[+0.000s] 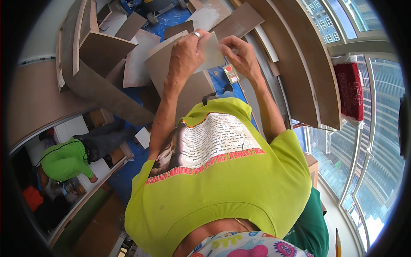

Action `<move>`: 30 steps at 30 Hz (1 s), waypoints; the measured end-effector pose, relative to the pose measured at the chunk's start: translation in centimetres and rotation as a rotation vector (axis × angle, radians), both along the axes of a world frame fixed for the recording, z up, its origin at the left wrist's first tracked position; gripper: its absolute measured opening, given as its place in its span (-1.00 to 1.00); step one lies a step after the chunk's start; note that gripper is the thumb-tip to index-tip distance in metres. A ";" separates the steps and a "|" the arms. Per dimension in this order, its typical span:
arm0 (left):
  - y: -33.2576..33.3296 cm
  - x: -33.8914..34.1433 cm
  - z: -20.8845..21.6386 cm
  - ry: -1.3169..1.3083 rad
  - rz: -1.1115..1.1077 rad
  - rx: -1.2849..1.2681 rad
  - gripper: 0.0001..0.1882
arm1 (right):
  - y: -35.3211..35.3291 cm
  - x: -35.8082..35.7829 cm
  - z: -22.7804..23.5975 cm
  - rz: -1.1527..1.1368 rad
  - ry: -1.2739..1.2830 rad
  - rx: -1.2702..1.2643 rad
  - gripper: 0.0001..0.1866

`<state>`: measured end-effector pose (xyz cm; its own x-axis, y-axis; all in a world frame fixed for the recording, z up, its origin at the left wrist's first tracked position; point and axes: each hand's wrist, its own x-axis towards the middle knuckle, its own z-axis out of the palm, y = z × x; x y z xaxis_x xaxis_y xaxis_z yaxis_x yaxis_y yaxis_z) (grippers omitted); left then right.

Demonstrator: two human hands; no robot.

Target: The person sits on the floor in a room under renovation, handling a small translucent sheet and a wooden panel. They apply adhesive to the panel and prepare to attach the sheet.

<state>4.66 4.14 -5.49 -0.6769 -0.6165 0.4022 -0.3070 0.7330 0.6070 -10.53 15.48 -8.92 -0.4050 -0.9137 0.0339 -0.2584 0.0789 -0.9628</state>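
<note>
A thin pale sheet (pixel 210 53), smooth and slightly see-through, is held up in front of my chest. My left hand (pixel 187 55), with a ring on one finger, is closed on its left side. At the sheet's right edge my right hand (pixel 242 55) has its fingers curled into a pinch, thumb and forefinger against the edge. A small pale box-shaped thing with a red dot (pixel 231 73) shows just below my right hand. Behind the sheet and my left hand lies a flat grey-brown board (pixel 158 64).
Brown boards (pixel 237 20) lie over blue floor covering (pixel 165 20). An open wooden frame (pixel 105 49) stands at the far left. A co-worker in bright green (pixel 66 160) bends at the left. Long curved panels (pixel 295 47) and windows with red cloth (pixel 349 90) line the right.
</note>
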 end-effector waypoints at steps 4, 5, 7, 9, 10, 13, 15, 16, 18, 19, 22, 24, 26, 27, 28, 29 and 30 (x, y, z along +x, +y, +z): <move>0.3 0.1 -0.2 -0.106 -0.060 -0.070 -0.82 | 0.7 0.0 0.1 0.061 0.416 -0.076 -0.83; 0.3 0.1 -0.4 -0.114 -0.084 -0.088 -0.82 | 0.9 -0.2 -0.1 0.089 0.523 -0.123 -0.88; 0.7 0.1 -0.6 -0.145 -0.091 -0.087 -0.83 | 1.2 -0.5 -0.2 0.131 0.698 -0.171 -0.91; 0.8 0.1 -0.7 -0.155 -0.100 -0.092 -0.84 | 1.4 -1.0 -0.2 0.159 0.837 -0.179 -0.90; 0.8 0.2 -0.8 -0.148 -0.107 -0.096 -0.84 | 1.5 -1.5 -0.2 0.111 0.787 -0.169 -0.90; 1.1 0.6 0.3 -0.147 -0.079 -0.029 -0.84 | 1.6 -3.9 0.4 -0.044 0.634 -0.118 -0.86; 1.1 0.9 0.6 -0.133 -0.059 -0.006 -0.84 | 1.3 -4.4 0.0 -0.137 0.457 -0.086 -0.81; 1.1 1.0 0.4 -0.114 -0.059 -0.013 -0.84 | 1.3 -4.0 -0.2 -0.094 0.364 -0.097 -0.78; 1.0 0.6 0.3 -0.100 -0.067 -0.010 -0.84 | 1.2 -2.5 -0.7 -0.037 0.187 -0.110 -0.72; 1.2 0.4 0.4 -0.107 -0.067 0.000 -0.84 | 0.9 -1.6 -1.4 -0.044 0.025 -0.132 -0.70; 1.6 -0.4 0.6 -0.126 -0.074 0.003 -0.85 | 0.5 0.5 -1.0 -0.088 -0.243 -0.218 -0.75; 1.9 -1.7 0.4 -0.107 -0.109 -0.015 -0.85 | 1.4 0.2 -0.6 -0.143 -0.169 -0.178 -0.78; 2.1 -2.3 0.0 -0.105 -0.141 -0.038 -0.84 | 1.6 0.1 -0.6 -0.231 0.051 -0.102 -0.78; 2.0 -2.3 -0.5 -0.120 -0.160 -0.047 -0.83 | 1.6 0.1 -0.7 -0.225 0.088 -0.141 -0.77; 2.2 -2.2 -0.4 -0.187 -0.145 -0.033 -0.82 | 1.7 0.0 -1.3 -0.203 0.136 -0.202 -0.81; 2.6 -1.7 0.0 -0.256 -0.105 -0.028 -0.82 | 1.5 0.1 -1.9 -0.174 0.272 -0.292 -0.84; 2.7 -1.5 -0.1 -0.269 -0.124 0.006 -0.81 | 1.5 0.2 -2.1 -0.158 0.376 -0.323 -0.84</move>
<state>3.11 6.82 -5.61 -0.8288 -0.5245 0.1949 -0.3658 0.7715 0.5206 -10.33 16.95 -11.06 -0.4424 -0.7614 0.4738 -0.6002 -0.1412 -0.7873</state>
